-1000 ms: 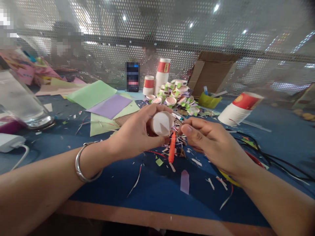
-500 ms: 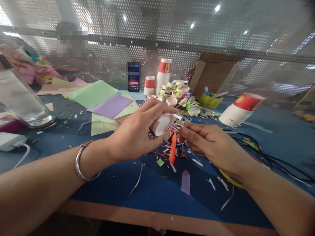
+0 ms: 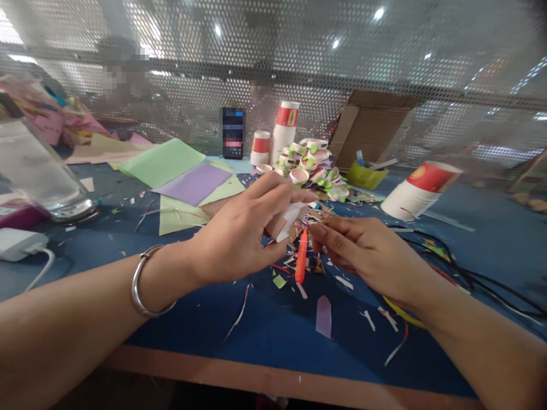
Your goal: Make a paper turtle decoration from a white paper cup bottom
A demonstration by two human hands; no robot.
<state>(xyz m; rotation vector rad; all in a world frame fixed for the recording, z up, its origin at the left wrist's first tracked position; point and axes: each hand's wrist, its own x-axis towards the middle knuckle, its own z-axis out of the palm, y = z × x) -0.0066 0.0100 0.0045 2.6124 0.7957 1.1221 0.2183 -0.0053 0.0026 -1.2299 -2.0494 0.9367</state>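
My left hand [image 3: 252, 228] holds a small white paper piece [image 3: 287, 221], perhaps a cut-down paper cup, between thumb and fingers above the table. Close to its right side, my right hand [image 3: 359, 245] is closed in a pinch, thumb against forefinger; what lies between the fingertips is too small to make out. Below and between the hands lies an orange pen-shaped thing [image 3: 301, 257] among paper scraps. A purple paper piece with a pointed end [image 3: 323, 316] lies nearer the front edge. Behind the hands rises a heap of small decorated white cup pieces [image 3: 311, 165] with green tabs.
Red-and-white paper cups [image 3: 284, 131] are stacked at the back, and another stack [image 3: 421, 191] leans at right. Coloured sheets [image 3: 162, 162], a water glass [image 3: 51, 176] and a white charger [image 3: 19, 245] are on the left. Black cables [image 3: 470, 279] run along the right. A phone [image 3: 233, 134] stands behind.
The white paper piece has tilted in my left hand, its white face now turned more to the right. My right hand stays pinched in nearly the same place.
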